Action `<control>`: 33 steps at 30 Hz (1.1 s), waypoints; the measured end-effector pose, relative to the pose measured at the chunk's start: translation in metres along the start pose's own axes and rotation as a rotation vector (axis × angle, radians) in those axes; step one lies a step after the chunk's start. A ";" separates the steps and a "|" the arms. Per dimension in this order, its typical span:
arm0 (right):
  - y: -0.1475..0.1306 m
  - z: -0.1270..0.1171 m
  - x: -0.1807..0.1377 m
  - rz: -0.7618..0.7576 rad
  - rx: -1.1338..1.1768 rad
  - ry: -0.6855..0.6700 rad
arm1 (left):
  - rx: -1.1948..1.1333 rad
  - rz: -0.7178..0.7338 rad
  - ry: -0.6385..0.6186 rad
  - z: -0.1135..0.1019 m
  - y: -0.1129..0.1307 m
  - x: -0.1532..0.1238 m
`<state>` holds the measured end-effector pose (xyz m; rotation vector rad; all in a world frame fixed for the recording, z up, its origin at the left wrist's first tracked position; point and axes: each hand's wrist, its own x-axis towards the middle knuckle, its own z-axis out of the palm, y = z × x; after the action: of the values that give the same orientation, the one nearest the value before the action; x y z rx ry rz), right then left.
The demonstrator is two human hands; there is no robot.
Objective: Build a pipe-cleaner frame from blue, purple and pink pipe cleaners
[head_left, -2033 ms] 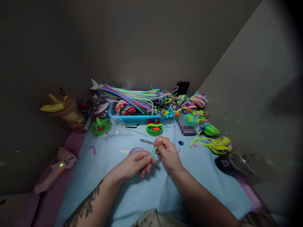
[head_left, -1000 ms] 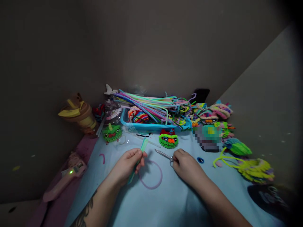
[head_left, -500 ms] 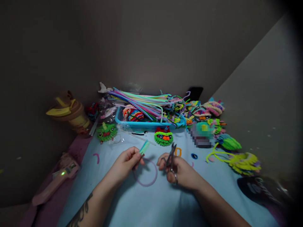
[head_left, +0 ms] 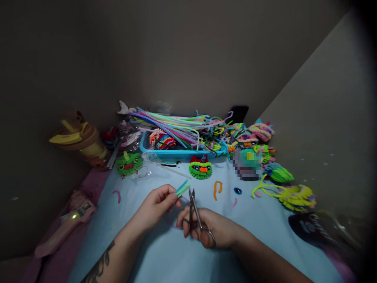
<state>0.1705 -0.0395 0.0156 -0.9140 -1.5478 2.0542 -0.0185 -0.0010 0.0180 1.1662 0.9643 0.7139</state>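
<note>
My left hand point(head_left: 165, 200) pinches a small bundle of short green and blue pipe cleaner pieces point(head_left: 183, 188), their ends pointing up and right. In my right hand point(head_left: 203, 226) is a pair of metal scissors point(head_left: 194, 212), fingers through the handle loops. The blades stand slightly apart, their tips close to the ends of the bundle but not visibly around it. A lilac pipe cleaner loop is mostly hidden behind my hands. Just beyond lies a bent orange pipe cleaner point(head_left: 217, 190) on the light blue cloth point(head_left: 165, 259).
A blue tray point(head_left: 182, 152) heaped with pipe cleaners point(head_left: 171, 122) stands at the back. Green fuzzy faces point(head_left: 200, 169) sit before it, and several fuzzy figures point(head_left: 297, 197) line the right. At left are a pink glue gun point(head_left: 67, 224) and a lidded cup point(head_left: 85, 141).
My right hand has moved left and slightly down, bringing the scissors near the pieces in my left hand. The lilac loop is now largely covered. The whole view has shifted slightly.
</note>
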 end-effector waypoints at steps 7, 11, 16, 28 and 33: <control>0.002 -0.001 0.000 -0.015 -0.011 0.014 | -0.001 0.025 -0.088 0.004 0.003 -0.002; 0.011 -0.003 0.002 -0.037 0.081 0.018 | -0.022 0.022 -0.191 0.006 0.001 -0.003; 0.021 -0.005 0.002 -0.072 0.214 -0.051 | 0.064 0.046 -0.184 0.006 0.002 -0.005; 0.020 0.014 0.007 -0.129 0.747 0.024 | 0.455 0.236 0.020 0.006 0.009 -0.007; 0.023 0.020 0.007 -0.115 0.868 0.029 | 0.520 0.311 0.041 0.007 0.008 -0.008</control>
<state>0.1535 -0.0555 -0.0049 -0.4881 -0.5347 2.2666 -0.0155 -0.0092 0.0286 1.7913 1.0479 0.7559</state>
